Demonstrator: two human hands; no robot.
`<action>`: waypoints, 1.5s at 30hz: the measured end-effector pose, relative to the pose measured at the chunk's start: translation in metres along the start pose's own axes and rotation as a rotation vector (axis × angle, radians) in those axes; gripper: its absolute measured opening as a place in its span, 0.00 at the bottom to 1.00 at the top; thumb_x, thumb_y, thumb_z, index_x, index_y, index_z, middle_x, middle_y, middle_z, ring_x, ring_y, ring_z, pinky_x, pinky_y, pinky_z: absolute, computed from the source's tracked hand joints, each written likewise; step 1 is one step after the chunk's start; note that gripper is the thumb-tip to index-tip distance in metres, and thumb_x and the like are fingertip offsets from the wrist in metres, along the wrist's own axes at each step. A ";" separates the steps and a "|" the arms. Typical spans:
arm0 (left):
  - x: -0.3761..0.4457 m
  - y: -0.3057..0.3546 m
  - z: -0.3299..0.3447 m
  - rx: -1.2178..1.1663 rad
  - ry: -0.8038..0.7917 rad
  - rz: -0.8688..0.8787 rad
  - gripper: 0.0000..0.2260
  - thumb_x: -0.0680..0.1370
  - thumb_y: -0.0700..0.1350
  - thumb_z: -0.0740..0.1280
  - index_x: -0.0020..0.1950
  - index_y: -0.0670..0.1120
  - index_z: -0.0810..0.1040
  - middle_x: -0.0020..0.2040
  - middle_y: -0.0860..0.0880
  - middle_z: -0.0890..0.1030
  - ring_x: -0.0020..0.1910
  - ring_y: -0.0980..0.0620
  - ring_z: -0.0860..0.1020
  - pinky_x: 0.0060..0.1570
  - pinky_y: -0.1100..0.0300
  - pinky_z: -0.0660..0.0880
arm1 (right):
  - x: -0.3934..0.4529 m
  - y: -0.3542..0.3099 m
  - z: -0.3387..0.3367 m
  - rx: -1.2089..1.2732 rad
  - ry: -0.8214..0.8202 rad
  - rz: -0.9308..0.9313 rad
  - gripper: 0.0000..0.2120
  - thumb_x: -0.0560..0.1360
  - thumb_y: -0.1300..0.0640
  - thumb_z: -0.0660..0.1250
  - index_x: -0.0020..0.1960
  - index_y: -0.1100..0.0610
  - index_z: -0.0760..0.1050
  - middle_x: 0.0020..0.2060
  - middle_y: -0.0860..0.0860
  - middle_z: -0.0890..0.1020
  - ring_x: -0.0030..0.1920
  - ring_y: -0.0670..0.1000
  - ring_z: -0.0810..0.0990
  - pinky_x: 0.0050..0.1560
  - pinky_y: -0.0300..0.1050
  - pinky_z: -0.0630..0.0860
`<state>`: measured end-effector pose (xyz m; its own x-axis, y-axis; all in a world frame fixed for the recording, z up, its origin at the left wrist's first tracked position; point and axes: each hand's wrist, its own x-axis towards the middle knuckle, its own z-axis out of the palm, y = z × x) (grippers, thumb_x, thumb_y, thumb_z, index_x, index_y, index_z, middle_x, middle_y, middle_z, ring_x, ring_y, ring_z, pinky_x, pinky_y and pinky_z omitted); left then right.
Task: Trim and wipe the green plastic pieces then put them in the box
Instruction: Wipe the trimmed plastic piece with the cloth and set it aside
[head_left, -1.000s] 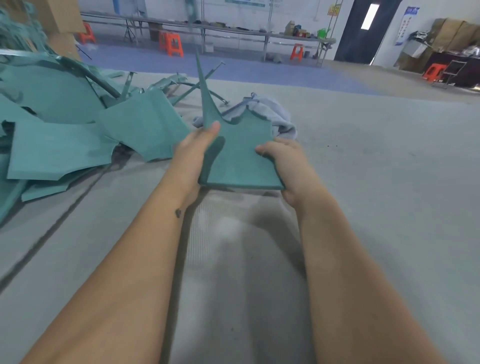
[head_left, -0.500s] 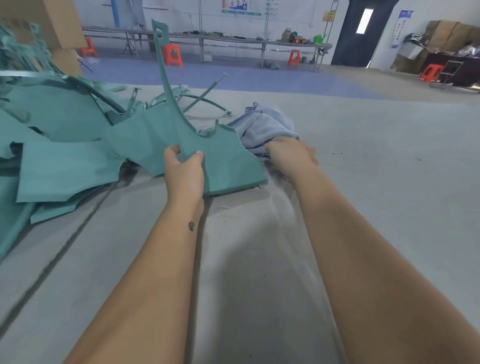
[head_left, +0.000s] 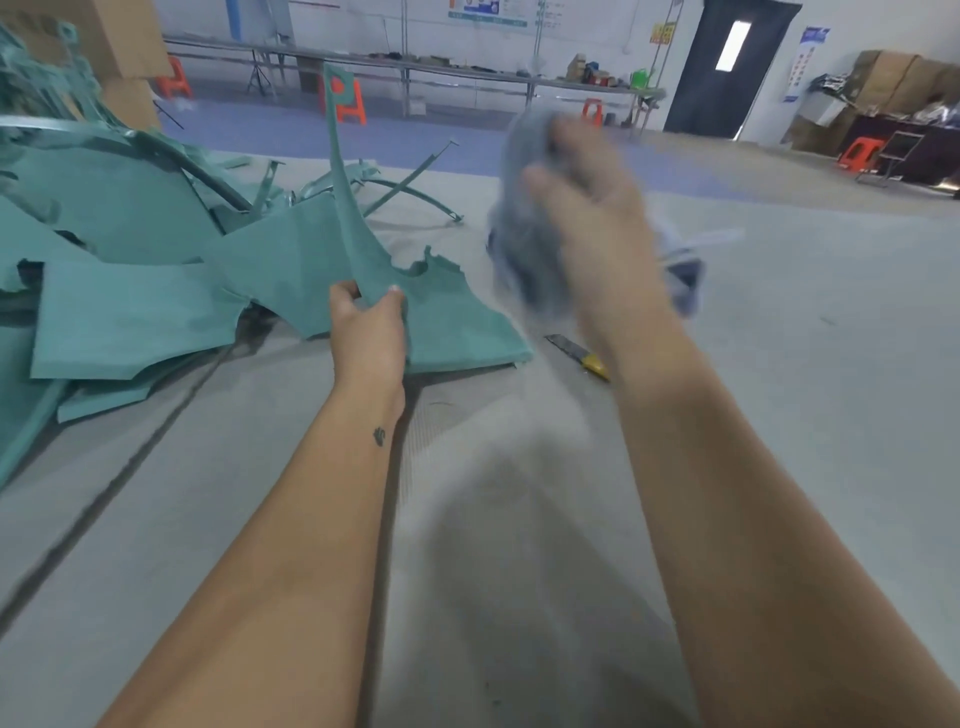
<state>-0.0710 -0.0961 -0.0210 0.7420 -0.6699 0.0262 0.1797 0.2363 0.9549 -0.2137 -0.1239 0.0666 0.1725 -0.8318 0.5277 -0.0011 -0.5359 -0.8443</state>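
Left hand (head_left: 370, 332) pinching green piece (head_left: 447, 322) at base of its long spike, flat part resting on gray table (head_left: 831, 415), right next to green pile (head_left: 119, 260). Right hand (head_left: 597, 218) lifted, holding gray rag (head_left: 524, 228), super blurry, so finger grip unclear. Yellow knife (head_left: 579, 353) on table just beside piece.

Grey table (head_left: 779, 415) bears green pieces (head_left: 130, 322), knife (head_left: 579, 353).

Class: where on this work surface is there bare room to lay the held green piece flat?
Bare surface lies right of the right hand and knife, and near, between the forearms. Left is crowded: the green pile borders the left hand and its piece.
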 end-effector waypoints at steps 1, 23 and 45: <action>-0.001 0.001 0.000 -0.051 -0.018 -0.028 0.05 0.80 0.41 0.60 0.54 0.49 0.69 0.47 0.50 0.77 0.45 0.50 0.78 0.46 0.55 0.78 | -0.013 0.005 0.012 0.046 -0.090 0.044 0.17 0.77 0.64 0.65 0.66 0.61 0.73 0.59 0.55 0.79 0.59 0.50 0.77 0.64 0.44 0.72; -0.003 0.006 -0.005 -0.361 -0.223 -0.439 0.18 0.84 0.54 0.55 0.62 0.44 0.75 0.48 0.44 0.85 0.43 0.48 0.84 0.37 0.55 0.81 | -0.048 0.056 0.043 -0.745 -0.540 -0.015 0.20 0.84 0.46 0.48 0.75 0.41 0.64 0.76 0.38 0.61 0.77 0.41 0.51 0.76 0.50 0.44; -0.003 0.002 0.000 -0.445 -0.199 -0.423 0.20 0.84 0.52 0.54 0.74 0.45 0.65 0.61 0.43 0.79 0.51 0.48 0.82 0.36 0.56 0.82 | -0.044 0.055 0.047 -0.532 -0.502 0.037 0.20 0.80 0.56 0.59 0.69 0.43 0.74 0.72 0.41 0.69 0.75 0.41 0.59 0.76 0.44 0.57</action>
<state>-0.0727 -0.0939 -0.0188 0.4220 -0.8769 -0.2299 0.7128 0.1642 0.6819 -0.1746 -0.1101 -0.0074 0.5938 -0.7522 0.2857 -0.4721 -0.6132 -0.6333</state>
